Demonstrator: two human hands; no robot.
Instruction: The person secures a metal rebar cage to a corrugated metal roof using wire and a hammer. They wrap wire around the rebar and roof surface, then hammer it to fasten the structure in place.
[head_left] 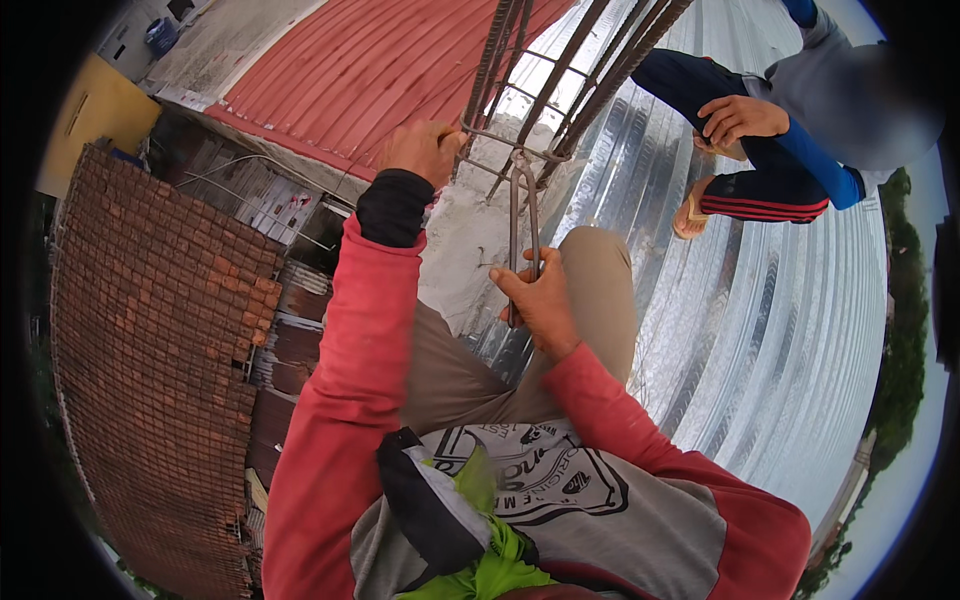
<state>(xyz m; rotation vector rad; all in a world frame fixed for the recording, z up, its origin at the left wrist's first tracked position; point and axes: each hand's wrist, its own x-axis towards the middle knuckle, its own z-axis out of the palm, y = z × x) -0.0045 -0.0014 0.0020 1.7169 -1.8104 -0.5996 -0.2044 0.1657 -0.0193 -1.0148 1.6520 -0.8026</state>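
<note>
A cage of ribbed rebar point(545, 100) rises from a rough concrete beam point(455, 250), with thinner steel stirrups point(500, 140) around the upright bars. My left hand point(425, 152), slightly blurred, is closed at the left corner of the lowest stirrup, against the rebar; its fingertips are partly hidden. In my right hand point(542, 303) are long-handled steel pincers point(514, 225), their two handles slightly apart. Their head meets the near side of that stirrup; any wire between the jaws is too small to make out.
Shiny corrugated metal roofing point(740, 330) spreads to the right, where another person point(775, 130) squats near the cage. A red metal roof point(370, 75) lies beyond on the left. Lower left is a brown tiled roof point(160, 370), past a drop beside the beam.
</note>
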